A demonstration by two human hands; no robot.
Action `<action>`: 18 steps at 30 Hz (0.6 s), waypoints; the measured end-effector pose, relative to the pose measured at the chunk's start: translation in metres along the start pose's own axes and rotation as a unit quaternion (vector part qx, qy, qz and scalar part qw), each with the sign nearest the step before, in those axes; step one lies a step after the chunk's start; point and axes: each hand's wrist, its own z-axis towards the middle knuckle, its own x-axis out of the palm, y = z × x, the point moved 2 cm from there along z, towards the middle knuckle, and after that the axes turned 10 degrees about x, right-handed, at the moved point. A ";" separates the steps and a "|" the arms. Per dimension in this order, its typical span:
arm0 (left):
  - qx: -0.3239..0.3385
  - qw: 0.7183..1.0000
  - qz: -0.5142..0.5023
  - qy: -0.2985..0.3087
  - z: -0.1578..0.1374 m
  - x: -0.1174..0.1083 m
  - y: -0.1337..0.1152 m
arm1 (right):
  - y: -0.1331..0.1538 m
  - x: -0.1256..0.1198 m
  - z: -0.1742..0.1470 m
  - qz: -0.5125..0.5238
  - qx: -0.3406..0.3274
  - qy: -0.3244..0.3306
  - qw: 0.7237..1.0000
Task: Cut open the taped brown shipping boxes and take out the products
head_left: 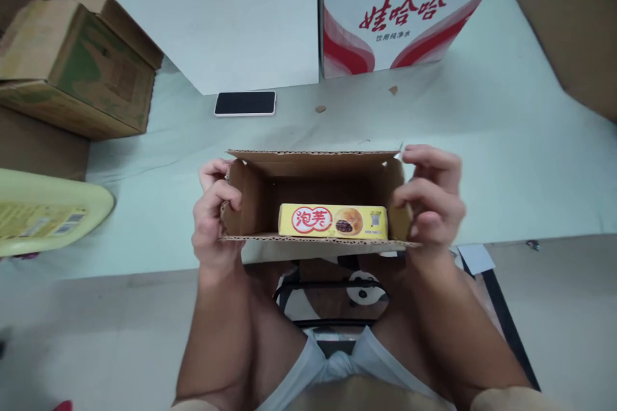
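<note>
A brown cardboard box [313, 167] faces me with its opening toward the camera, near the front edge of the table. My left hand [214, 212] grips its left end, fingers curled over the side flap. At the opposite end, my right hand [431, 199] pinches the right flap. Inside, against the wall closest to me, lies a small yellow snack box [332, 221] with red lettering and a pastry picture. The rest of the interior is in shadow. Neither hand touches the yellow box.
Behind stand a plain white carton [241, 26] and a white carton with red lettering [400, 19]. A smartphone [245, 103] lies before them. Brown cartons [77, 70] and a yellow bottle [53, 212] are at left. Another carton [569, 19] fills the upper right. Small scraps [321, 108] dot the tabletop.
</note>
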 end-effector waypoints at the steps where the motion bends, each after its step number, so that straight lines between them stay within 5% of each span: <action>1: 0.011 1.000 -0.003 -0.003 -0.001 -0.001 -0.001 | 0.002 -0.001 0.002 0.004 -0.016 -0.017 1.000; 3: 0.017 1.000 -0.009 0.009 -0.002 -0.003 -0.001 | 0.010 -0.004 0.009 0.006 -0.037 0.002 0.999; 7: -0.001 0.998 -0.022 0.051 -0.007 -0.011 0.001 | 0.050 -0.015 0.023 -0.099 -0.053 0.186 0.976; 13: 0.023 0.993 -0.046 0.104 -0.013 -0.015 -0.005 | 0.098 -0.036 0.027 -0.414 0.090 0.273 0.864; 16: 0.023 0.989 -0.075 0.126 -0.012 -0.010 -0.013 | 0.101 -0.033 0.019 -0.503 0.099 0.308 0.802; 18: 0.029 0.987 -0.085 0.137 -0.011 -0.006 -0.019 | 0.100 -0.027 0.011 -0.505 0.088 0.323 0.795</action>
